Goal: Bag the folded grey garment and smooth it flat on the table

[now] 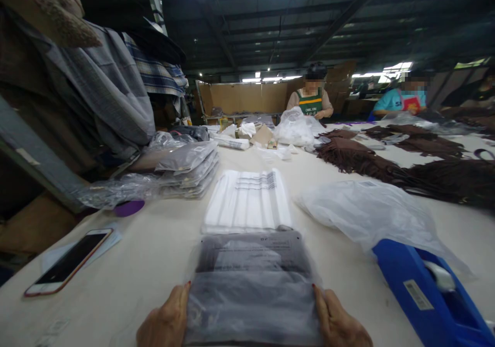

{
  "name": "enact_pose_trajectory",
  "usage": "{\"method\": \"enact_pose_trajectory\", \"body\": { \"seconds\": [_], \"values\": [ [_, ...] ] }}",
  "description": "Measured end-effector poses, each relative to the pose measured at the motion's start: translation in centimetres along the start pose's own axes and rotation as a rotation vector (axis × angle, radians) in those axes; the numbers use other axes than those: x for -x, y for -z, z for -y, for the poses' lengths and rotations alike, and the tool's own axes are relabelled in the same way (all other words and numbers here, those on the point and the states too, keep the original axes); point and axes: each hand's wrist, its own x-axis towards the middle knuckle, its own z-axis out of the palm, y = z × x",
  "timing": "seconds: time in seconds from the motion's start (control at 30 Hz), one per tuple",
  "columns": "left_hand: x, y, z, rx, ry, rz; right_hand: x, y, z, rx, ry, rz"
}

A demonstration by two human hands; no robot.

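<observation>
- Head view: both hands at bottom edge, gripping a bagged dark garment (pixel 253 290) flat on the white table (pixel 154 254).
- Left hand (pixel 166 321) pressed against the bag's left edge, thumb on top near the corner, other fingers hidden underneath or out of frame; pinching the edge as far as visible.
- Right hand (pixel 340 324) mirrors it on the right edge, thumb on top, pinching the plastic.
- Bag sits between the two hands, near edge toward the person; printed text on its far flap.
- Just beyond the held bag, touching its far edge: stack of empty clear poly bags (pixel 247 200) with printed lines.
- Right of the right hand, near: blue tape dispenser (pixel 425 290); loose crumpled plastic bag (pixel 367 213) beyond it.
- Left of the left hand, apart: phone (pixel 67 267), screen dark, lying on paper.
- Far left beyond the grip: pile of packed garments in bags (pixel 189 169), purple disc (pixel 129 208) beside it.
- Far right: brown fringed fabric (pixel 386 166) spread over the table.
- Two other people (pixel 311 99) at work at the far end, well apart.
</observation>
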Motion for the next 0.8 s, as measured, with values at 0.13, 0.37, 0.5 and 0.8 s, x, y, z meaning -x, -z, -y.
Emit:
{"method": "enact_pose_trajectory", "body": {
  "seconds": [0.13,0.37,0.5,0.8],
  "values": [
    [-0.1,1.5,-1.3,0.025,0.155,0.078,-1.0,0.3,-0.1,0.082,0.087,0.096],
    [0.4,1.5,-0.9,-0.077,0.074,-0.253,-2.9,2.7,1.8,-0.097,-0.302,0.309],
    [1.8,2.5,-2.3,-0.073,-0.176,-0.885,-3.2,3.6,2.1,-0.149,-0.310,0.319],
    [-0.2,0.4,-9.7,-0.140,-0.771,-0.674,-2.6,3.1,1.3,-0.169,-0.335,0.252]
  ]
}}
